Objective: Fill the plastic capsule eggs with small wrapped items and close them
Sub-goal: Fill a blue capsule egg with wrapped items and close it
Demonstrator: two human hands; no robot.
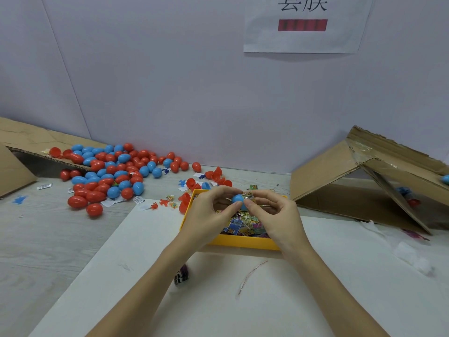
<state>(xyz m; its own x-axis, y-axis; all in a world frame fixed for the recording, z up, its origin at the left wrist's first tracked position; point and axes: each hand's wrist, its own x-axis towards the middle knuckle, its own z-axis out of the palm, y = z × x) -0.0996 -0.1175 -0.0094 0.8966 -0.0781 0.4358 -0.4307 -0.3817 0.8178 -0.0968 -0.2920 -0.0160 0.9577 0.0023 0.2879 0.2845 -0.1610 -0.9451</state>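
Your left hand (206, 215) pinches a blue egg half (237, 200) above the yellow tray (243, 242) of wrapped items (243, 226), and your right hand (274, 215) pinches a small wrapper (247, 196) at its rim. Keep the left grip firm on the shell, tuck the wrapper fully inside so nothing catches the seam, then press on a matching half squarely.

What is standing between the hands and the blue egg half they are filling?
Nothing visible. The left hand and right hand already pinch the blue egg half directly, above the yellow tray of wrapped items.
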